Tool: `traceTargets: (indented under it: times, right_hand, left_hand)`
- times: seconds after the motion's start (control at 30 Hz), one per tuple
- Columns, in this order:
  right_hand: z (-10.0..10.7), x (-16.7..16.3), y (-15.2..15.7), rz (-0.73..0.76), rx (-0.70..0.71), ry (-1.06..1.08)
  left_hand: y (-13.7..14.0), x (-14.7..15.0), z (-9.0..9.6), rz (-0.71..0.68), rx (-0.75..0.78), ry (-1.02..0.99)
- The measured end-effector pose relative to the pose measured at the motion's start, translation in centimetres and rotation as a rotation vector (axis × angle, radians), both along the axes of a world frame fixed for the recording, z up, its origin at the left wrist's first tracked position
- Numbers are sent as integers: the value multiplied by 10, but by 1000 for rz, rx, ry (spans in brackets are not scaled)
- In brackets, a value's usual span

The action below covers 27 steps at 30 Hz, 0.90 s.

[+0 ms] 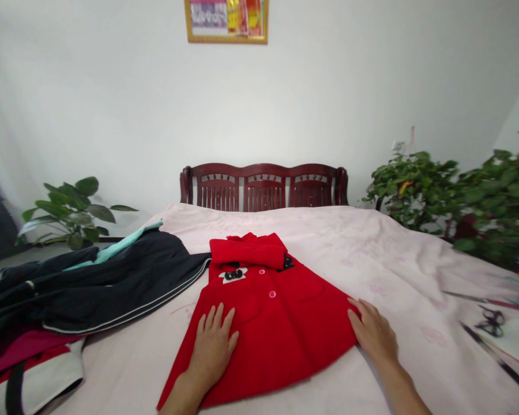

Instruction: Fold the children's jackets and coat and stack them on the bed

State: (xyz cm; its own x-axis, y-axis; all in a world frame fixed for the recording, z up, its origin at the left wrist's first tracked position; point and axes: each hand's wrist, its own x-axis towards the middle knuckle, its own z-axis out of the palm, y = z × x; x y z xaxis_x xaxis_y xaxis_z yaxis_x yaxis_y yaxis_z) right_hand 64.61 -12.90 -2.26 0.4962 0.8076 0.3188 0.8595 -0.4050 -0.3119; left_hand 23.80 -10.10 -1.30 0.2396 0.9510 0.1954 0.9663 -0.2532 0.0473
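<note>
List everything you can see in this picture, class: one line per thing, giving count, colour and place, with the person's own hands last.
coat: one, red, flat at the middle of the bed
bed cover: one, pale pink, under everything
dark jacket: one, black with teal lining, left of the coat
clothes pile: several, magenta, white and black, near left corner
headboard: one, dark red wood, far end
plants: several, green, right; one at left
picture: one, gold-framed, on the wall
left hand: flat on the coat
right hand: at the coat's right edge
</note>
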Motion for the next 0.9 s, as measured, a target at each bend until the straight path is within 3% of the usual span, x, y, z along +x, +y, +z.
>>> traceTargets:
  times: [0.9]
  right_hand:
    - [5,2,-2,15,-1,49]
  left_hand:
    - [0,1,1,0,8,-2]
